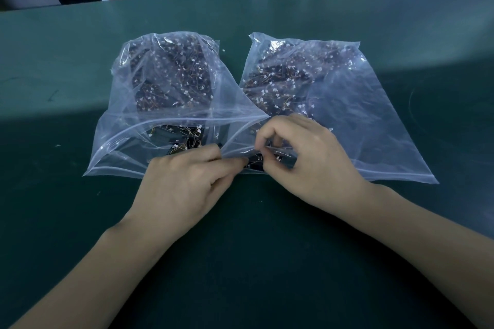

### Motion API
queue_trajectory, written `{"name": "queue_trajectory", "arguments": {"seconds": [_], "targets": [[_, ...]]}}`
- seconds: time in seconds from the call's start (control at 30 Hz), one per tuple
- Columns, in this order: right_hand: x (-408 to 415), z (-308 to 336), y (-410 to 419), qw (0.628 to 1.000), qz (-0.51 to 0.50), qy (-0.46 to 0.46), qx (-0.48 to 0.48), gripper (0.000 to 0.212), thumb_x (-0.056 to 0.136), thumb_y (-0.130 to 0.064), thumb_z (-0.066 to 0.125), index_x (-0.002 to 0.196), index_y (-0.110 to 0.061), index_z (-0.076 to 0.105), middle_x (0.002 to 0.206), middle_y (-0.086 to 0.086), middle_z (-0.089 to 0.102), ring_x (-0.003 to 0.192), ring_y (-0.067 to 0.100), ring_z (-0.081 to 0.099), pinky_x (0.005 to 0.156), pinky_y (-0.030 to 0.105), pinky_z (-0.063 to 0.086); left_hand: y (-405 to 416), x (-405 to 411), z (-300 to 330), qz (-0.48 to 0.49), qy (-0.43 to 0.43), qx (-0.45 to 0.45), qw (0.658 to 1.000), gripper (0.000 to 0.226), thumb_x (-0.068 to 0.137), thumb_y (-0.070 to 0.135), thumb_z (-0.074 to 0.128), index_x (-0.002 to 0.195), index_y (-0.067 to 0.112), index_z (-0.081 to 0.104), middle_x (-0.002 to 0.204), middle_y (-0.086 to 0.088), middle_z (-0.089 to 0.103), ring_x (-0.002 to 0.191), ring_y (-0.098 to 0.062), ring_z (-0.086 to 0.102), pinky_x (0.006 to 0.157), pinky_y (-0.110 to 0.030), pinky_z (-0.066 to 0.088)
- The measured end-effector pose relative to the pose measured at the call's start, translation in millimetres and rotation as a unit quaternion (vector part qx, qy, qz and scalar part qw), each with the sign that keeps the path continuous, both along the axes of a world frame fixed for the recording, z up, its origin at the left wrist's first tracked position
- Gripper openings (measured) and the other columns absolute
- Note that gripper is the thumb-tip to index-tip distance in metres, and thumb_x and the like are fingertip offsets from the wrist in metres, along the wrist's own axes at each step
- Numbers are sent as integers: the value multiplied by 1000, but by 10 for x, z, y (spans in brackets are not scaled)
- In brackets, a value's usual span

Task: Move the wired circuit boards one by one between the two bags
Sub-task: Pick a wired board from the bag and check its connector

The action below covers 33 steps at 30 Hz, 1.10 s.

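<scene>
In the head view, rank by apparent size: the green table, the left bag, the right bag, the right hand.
1. Green table
2. Right bag and left bag: too alike to rank
3. Right hand, though nearest the camera

Both hands fwd, fingers curled, pinching.

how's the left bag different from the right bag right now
The left bag has its mouth gaping wide toward the person, while the right bag lies flatter, its mouth only lifted at the near corner. The left hand and the right hand both pinch at the right bag's opening; neither grips the left bag's far rim. Both are clear plastic zip bags holding wired circuit boards on the green table.
</scene>
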State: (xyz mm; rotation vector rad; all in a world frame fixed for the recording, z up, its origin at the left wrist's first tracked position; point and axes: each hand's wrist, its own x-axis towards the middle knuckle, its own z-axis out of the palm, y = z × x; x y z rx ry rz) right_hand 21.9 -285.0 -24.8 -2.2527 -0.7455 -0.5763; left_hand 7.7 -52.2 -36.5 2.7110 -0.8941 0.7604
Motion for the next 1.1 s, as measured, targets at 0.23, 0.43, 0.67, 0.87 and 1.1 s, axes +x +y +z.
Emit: {"name": "queue_trajectory", "arguments": {"seconds": [0.23,0.43,0.67,0.87,1.1], "targets": [[2,6,-3,1000,2,9,-3,15,87,-5,72,93,-18,68,88,-18,63,83,12,58,81,34,49,-23,-24,37,-23,13,31,999,29,105,43,57,126,41,77,79,19,69,66,-12,70,47,-25,40],[-4,19,-5,1000,7,13,-6,15,86,-5,73,93,-18,68,88,-16,65,83,11,58,80,34,50,-44,-59,63,-25,10,1,1000,25,106,44,58,111,37,82,75,16,73,60,-14,69,46,-28,45],[-11,11,0,1000,-6,18,-15,17,85,-6,73,93,-21,68,85,-23,57,84,9,57,83,24,46,125,57,102,154,25,-72,985,27,102,40,64,83,24,52,55,12,40,52,-25,49,54,-31,38],[-23,24,6,1000,-7,23,-20,16,86,-7,73,93,-20,68,85,-23,56,84,10,57,83,26,46,263,134,123,186,44,-73,979,22,97,43,67,113,28,64,58,12,46,57,-31,57,59,-42,52],[-40,39,13,999,-6,30,-26,15,86,-6,73,93,-19,68,84,-23,55,83,10,56,83,26,46,231,222,87,176,45,-81,980,26,99,51,64,117,34,72,54,13,41,53,-28,50,57,-37,50]]}}
